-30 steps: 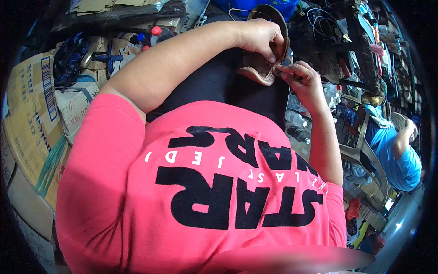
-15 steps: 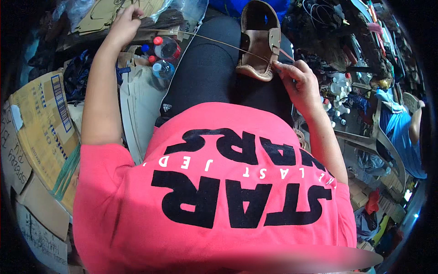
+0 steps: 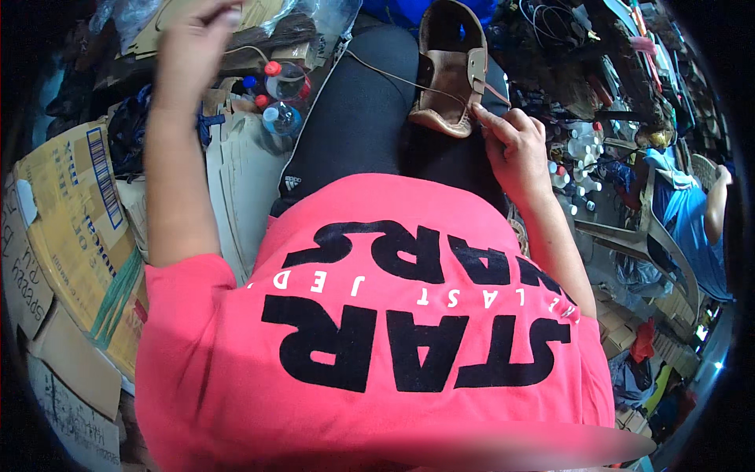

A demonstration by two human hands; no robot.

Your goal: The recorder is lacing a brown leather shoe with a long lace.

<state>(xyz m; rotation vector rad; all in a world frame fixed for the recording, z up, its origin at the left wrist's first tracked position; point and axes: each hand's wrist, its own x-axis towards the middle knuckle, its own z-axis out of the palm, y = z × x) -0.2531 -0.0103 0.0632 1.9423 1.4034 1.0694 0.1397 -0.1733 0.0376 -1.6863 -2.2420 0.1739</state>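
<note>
While my right hand (image 3: 515,153) pinches the shoe (image 3: 447,79) edge, upper centre, thread (image 3: 393,76) is best drawn evenly; left hand (image 3: 193,39), upper left: blurred, grip I cannot tell.

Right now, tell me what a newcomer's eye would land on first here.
First, the bright pink shirt with big black lettering, filling the lower middle of the view. Next, the brown shoe at top centre over the dark trousers, with the right hand at its near right edge. Then a thin thread running from the shoe toward the upper left, where the left hand is blurred.
</note>
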